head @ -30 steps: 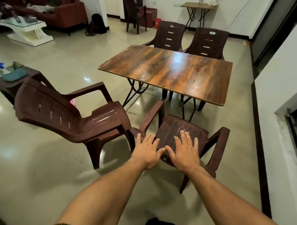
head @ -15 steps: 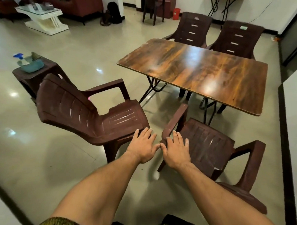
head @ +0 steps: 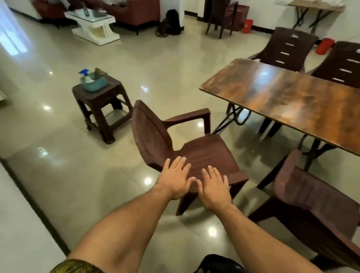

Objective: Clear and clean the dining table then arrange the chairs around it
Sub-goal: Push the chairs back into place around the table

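Observation:
The wooden dining table stands at the right with a bare, glossy top. A brown plastic armchair sits sideways at the table's near-left corner, its seat turned toward me. My left hand and my right hand are held side by side over the near arm of that chair, fingers straight and holding nothing. A second brown chair stands at the near right, partly under the table edge. Two more brown chairs stand behind the table.
A low brown stool to the left carries a teal basin with a blue-topped spray bottle. Farther back are a white coffee table, a red sofa, a dark chair, red bins and a folding table. A pale wall ledge runs along the left.
My view has swung left. Both hands left the right-hand chair and now hover over the left chair. That right chair now sits off to my right.

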